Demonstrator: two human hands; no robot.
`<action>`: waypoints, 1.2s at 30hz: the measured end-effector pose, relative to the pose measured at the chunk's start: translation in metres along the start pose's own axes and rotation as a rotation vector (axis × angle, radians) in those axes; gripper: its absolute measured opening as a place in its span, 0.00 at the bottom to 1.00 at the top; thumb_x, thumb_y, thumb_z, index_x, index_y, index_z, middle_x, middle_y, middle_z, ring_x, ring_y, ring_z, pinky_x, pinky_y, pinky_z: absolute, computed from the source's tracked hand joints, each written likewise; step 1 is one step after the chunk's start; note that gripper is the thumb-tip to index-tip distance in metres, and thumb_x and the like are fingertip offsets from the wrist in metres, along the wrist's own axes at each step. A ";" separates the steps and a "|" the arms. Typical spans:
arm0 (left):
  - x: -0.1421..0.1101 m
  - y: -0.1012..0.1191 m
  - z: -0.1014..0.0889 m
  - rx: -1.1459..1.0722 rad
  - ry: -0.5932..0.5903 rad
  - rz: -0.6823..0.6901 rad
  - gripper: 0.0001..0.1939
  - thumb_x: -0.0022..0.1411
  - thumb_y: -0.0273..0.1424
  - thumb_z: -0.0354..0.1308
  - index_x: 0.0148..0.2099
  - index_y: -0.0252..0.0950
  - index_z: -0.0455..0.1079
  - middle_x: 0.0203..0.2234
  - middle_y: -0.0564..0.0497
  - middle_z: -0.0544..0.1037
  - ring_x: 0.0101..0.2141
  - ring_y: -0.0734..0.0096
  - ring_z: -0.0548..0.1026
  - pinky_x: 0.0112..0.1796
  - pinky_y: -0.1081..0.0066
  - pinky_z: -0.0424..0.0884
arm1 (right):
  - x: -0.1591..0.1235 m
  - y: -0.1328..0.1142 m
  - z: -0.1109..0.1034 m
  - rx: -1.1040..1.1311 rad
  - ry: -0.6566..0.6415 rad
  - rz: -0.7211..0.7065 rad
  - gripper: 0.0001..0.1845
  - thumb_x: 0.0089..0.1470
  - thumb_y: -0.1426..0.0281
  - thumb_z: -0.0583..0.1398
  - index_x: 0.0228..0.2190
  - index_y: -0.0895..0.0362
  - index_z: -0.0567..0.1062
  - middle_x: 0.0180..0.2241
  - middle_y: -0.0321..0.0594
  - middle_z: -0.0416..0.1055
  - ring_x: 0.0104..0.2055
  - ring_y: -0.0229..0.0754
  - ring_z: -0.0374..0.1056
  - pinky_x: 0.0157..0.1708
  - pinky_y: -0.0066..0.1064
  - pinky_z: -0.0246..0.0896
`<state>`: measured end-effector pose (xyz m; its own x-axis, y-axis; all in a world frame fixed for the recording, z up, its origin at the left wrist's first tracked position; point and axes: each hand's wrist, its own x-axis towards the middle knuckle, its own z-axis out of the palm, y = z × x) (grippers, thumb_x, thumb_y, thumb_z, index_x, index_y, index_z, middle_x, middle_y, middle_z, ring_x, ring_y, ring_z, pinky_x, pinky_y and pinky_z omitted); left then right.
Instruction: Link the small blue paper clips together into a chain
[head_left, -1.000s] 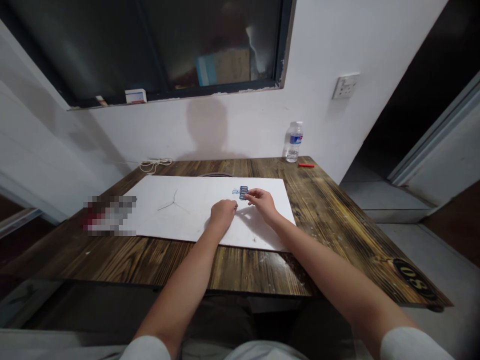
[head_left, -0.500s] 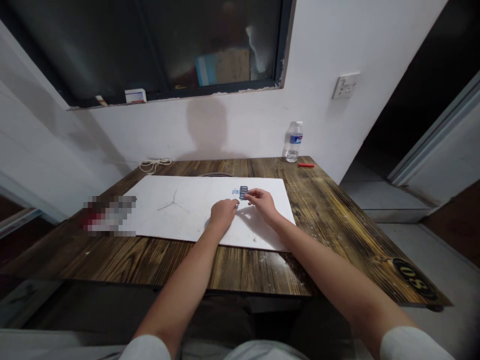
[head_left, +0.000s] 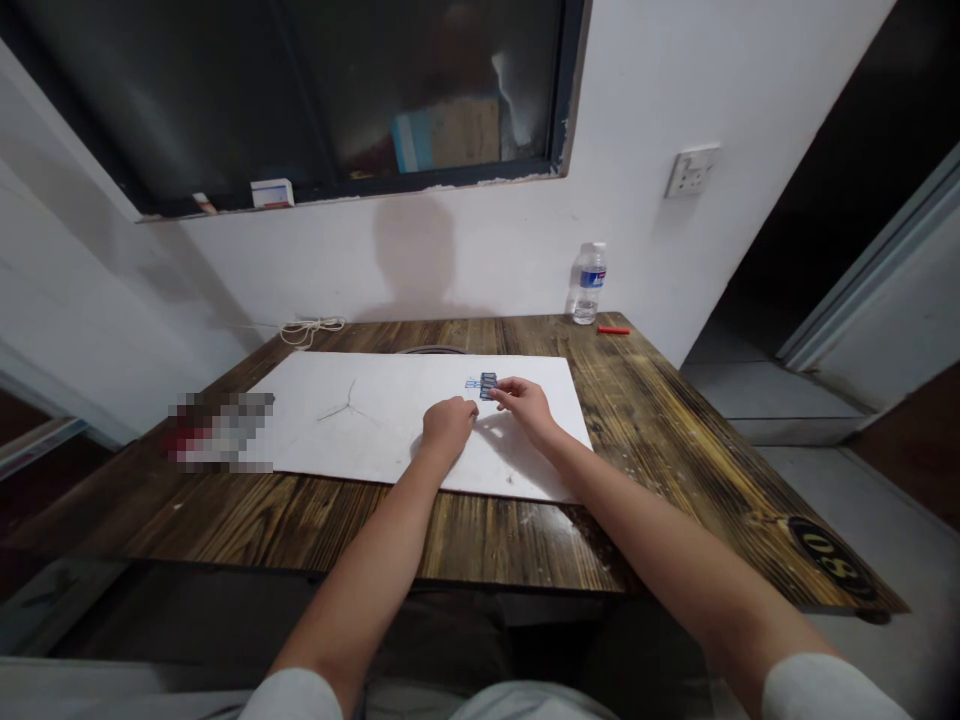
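Small dark segmented piece [head_left: 488, 386], little blocks edged in blue: over the right half of the white board [head_left: 405, 390], pinched at its right side by the right hand [head_left: 526, 403]. Thumb and forefinger closed on it, other fingers loosely curled. Whether raised or resting on the board, cannot tell. Just beside its left edge, thin blue bits [head_left: 472, 384]; too small to tell if joined on. Left hand [head_left: 448, 425] curled low near the board, fingertips drawn together just short of the piece; cannot tell if gripping anything. Farther left on the board, well apart from both hands, thin three-armed shape [head_left: 348, 406], wire or drawn line, unclear. Under the board, dark-grained wooden worktop [head_left: 675, 470]. At its far right corner, upright clear bottle [head_left: 589, 285] with blue label, short red stick [head_left: 613, 330] lying just beside. At far left corner, pale cord [head_left: 311, 327], loosely bundled. Overlapping the board's left end, pixelated patch [head_left: 225, 432], red and grey, contents unreadable.
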<state>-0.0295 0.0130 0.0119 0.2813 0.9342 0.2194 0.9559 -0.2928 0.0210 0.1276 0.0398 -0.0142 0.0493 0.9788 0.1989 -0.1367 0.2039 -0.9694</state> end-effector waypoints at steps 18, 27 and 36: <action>0.007 0.000 0.009 -0.638 0.410 -0.153 0.19 0.58 0.23 0.55 0.51 0.38 0.68 0.35 0.49 0.78 0.35 0.69 0.75 0.38 0.71 0.69 | 0.001 0.000 -0.001 0.009 -0.006 -0.014 0.17 0.35 0.58 0.68 0.26 0.58 0.76 0.25 0.38 0.74 0.24 0.38 0.67 0.27 0.31 0.64; 0.011 -0.003 0.016 -1.086 0.383 -0.269 0.06 0.53 0.33 0.60 0.30 0.36 0.68 0.23 0.53 0.76 0.24 0.72 0.75 0.27 0.74 0.68 | 0.004 0.004 -0.004 -0.031 0.024 -0.027 0.18 0.36 0.57 0.68 0.26 0.58 0.76 0.26 0.39 0.75 0.23 0.37 0.66 0.26 0.31 0.64; 0.016 -0.006 0.015 -1.227 0.386 -0.264 0.15 0.51 0.43 0.61 0.31 0.34 0.72 0.22 0.52 0.76 0.25 0.72 0.74 0.28 0.74 0.66 | 0.006 0.006 -0.004 -0.028 -0.006 -0.010 0.18 0.34 0.57 0.68 0.25 0.58 0.75 0.25 0.37 0.74 0.22 0.37 0.66 0.26 0.32 0.64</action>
<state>-0.0296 0.0326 0.0001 -0.1395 0.9333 0.3309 0.2225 -0.2961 0.9289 0.1309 0.0464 -0.0197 0.0446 0.9768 0.2095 -0.1085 0.2133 -0.9710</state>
